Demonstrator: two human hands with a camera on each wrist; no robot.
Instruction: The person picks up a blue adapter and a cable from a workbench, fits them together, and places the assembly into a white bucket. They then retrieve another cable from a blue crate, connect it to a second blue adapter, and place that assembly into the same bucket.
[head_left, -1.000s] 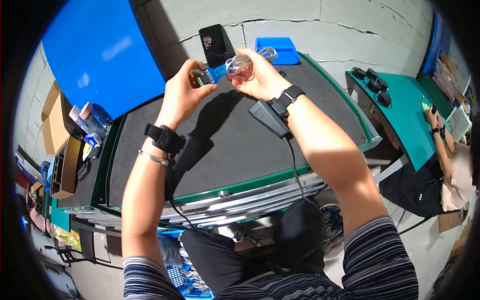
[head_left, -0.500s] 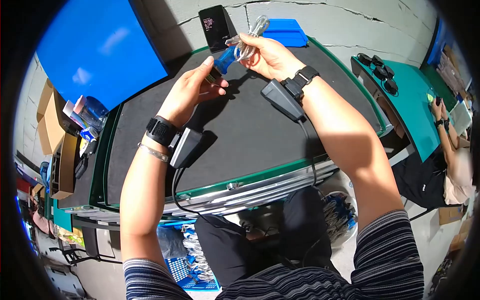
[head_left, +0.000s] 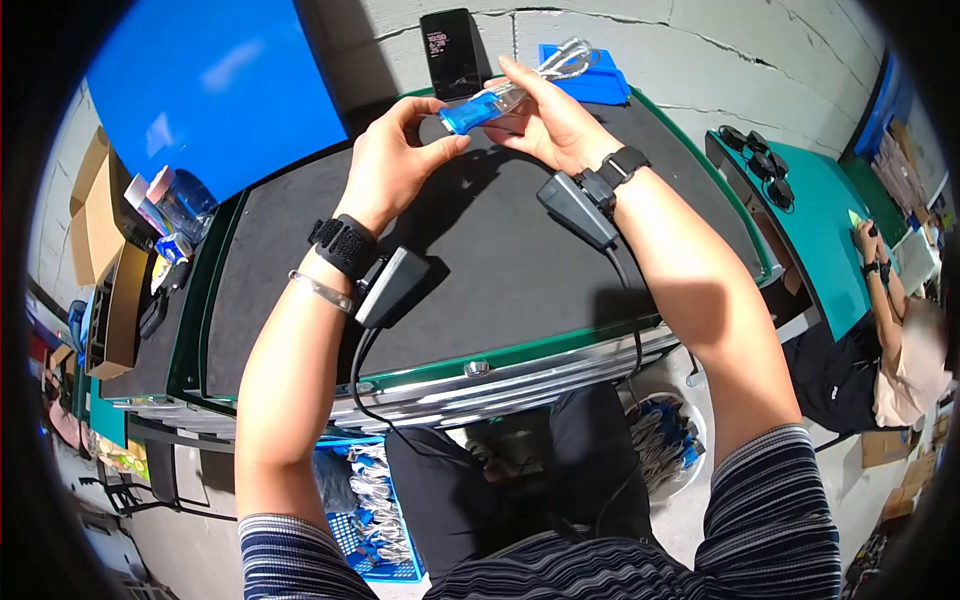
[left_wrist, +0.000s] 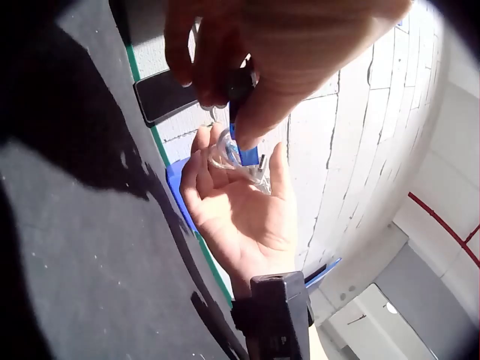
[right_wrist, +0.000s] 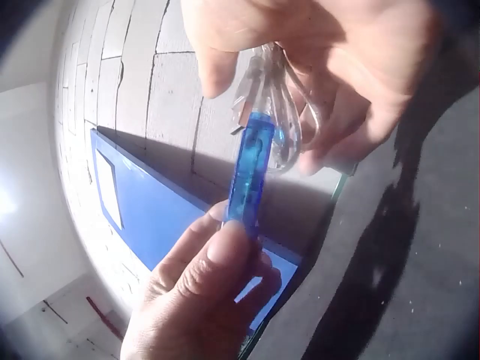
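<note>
A translucent blue adapter [head_left: 468, 114] with a coiled clear cable [head_left: 567, 62] is held between both hands above the dark mat. The left hand [head_left: 393, 158] pinches the adapter's end between thumb and fingers; in the right wrist view that hand [right_wrist: 199, 289] grips the lower end of the blue body [right_wrist: 250, 169]. The right hand [head_left: 555, 122] holds the coiled cable near where it meets the adapter, thumb on top. From the left wrist view, the right hand [left_wrist: 244, 217] lies palm up under the coil, and the left hand [left_wrist: 262, 67] covers part of the adapter.
A phone [head_left: 452, 55] leans on the wall behind the mat [head_left: 480, 260], beside a blue bin [head_left: 600, 82]. A large blue panel [head_left: 215, 90] stands at the left. Below are a blue basket [head_left: 400, 565] and a white bucket [head_left: 703, 450] of cables. Another person sits at the right.
The left hand's fingers have closed from a spread pose onto the adapter's end. The adapter has turned, showing its blue side, and both hands have shifted slightly right in the head view.
</note>
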